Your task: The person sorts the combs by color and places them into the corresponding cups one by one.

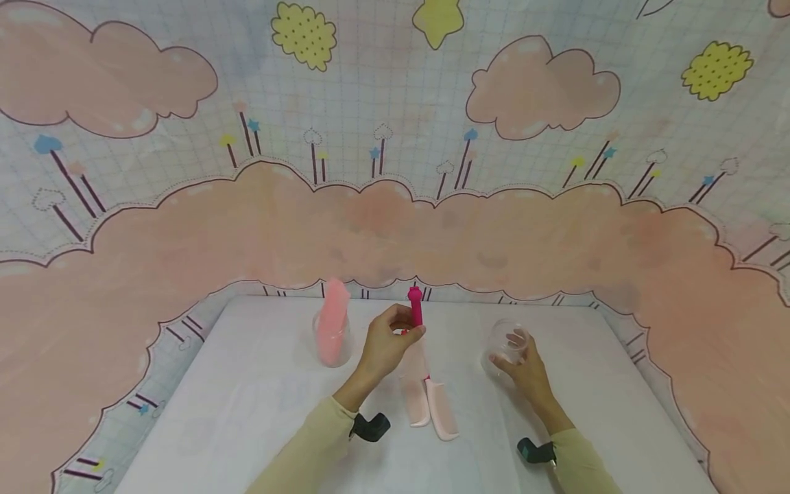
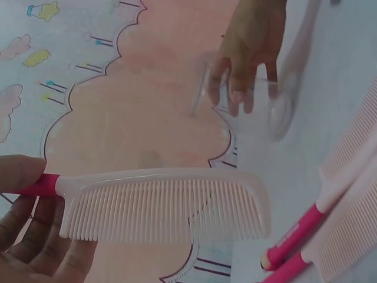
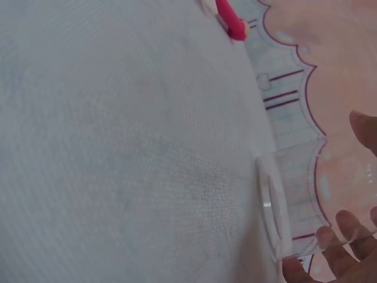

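Note:
My left hand (image 1: 387, 343) holds a pale pink comb (image 2: 168, 200) by its magenta handle (image 1: 416, 312). In the head view the handle's knobbed end points up from the fingers. The left wrist view shows the comb sideways, with its teeth downward. Two more such combs lie on the table below that hand, a left one (image 1: 416, 405) and a right one (image 1: 441, 413). Over to the right, my right hand (image 1: 531, 374) grips a clear cup (image 1: 501, 336), thumb on one side and fingers on the other. The cup's base is at the white tabletop (image 3: 147, 147).
A second clear cup (image 1: 322, 355) stands at the back left, with a pink, flat, elongated thing (image 1: 334, 315) upright in it and rising past the rim. Behind the white table (image 1: 216, 391) hangs a patterned cloth backdrop (image 1: 395, 226) with clouds and stars.

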### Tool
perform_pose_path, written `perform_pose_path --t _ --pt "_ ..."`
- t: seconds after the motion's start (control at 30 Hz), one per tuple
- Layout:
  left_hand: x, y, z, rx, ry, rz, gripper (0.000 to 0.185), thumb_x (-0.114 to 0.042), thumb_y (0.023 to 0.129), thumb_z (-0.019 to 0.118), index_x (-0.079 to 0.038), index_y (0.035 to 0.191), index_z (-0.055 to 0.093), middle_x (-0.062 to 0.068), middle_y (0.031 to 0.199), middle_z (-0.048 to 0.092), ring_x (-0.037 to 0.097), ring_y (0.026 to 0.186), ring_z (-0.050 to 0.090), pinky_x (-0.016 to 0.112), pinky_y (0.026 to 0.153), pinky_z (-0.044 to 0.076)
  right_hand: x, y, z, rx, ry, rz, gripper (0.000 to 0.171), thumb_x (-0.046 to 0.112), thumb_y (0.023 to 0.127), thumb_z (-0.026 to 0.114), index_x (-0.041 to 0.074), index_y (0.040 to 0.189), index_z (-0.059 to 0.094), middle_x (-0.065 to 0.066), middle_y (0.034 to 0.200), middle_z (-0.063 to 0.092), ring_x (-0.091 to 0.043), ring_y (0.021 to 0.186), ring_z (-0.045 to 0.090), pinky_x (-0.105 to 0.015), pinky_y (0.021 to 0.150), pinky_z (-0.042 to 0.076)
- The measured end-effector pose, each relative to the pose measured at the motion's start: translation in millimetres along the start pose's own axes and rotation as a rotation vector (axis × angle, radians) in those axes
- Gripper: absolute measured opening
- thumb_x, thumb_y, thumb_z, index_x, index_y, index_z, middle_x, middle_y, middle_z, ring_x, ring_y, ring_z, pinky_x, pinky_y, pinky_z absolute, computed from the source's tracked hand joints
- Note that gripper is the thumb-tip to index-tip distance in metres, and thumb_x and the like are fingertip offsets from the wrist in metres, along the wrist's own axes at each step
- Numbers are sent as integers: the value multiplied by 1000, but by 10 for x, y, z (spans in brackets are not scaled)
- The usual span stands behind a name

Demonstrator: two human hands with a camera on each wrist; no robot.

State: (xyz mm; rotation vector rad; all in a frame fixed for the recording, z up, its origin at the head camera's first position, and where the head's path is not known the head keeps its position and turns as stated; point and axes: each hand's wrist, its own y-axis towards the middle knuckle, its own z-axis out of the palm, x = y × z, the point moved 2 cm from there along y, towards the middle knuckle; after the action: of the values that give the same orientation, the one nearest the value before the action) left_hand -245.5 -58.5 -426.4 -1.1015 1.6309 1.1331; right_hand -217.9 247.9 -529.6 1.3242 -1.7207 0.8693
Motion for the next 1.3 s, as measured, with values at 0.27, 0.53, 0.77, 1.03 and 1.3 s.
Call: perform_pose_path --t 0.27,0.53,0.77,1.03,1.3 --pt "-85 100 197 27 -108 0 28 -20 88 74 -10 113 63 8 107 70 20 100 66 29 84 57 -11 -11 4 -5 6 -5 95 38 84 77 15 154 17 -12 156 37 -43 147 26 -60 117 26" --pt "-172 186 344 8 -218 -46 31 -17 88 74 -5 113 62 14 110 67 23 102 65 32 88 57 -27 -11 13 -4 -6 10 98 41 83 77 16 155 16 -12 157 35 -43 147 25 -60 117 26" --pt "-276 262 442 -12 -295 -69 28 -11 87 74 -2 110 62 16 107 66 20 97 66 30 85 59 -23 1 9 -14 -1 1 97 41 83 77 16 155 16 -11 157 36 -41 148 25 -58 119 25" --pt "-245 401 628 -57 -419 -77 25 -7 85 74 0 106 61 12 100 67 12 89 66 26 79 58 -21 2 15 -16 -12 14 98 42 83 77 17 155 15 -10 157 35 -39 148 26 -57 119 25" --pt "-384 469 789 -74 -365 -39 22 -11 87 73 -8 105 62 9 105 66 16 94 67 29 83 58 -7 16 16 -20 -16 -15 93 36 86 76 16 154 17 -12 156 36 -39 146 28 -58 118 26"
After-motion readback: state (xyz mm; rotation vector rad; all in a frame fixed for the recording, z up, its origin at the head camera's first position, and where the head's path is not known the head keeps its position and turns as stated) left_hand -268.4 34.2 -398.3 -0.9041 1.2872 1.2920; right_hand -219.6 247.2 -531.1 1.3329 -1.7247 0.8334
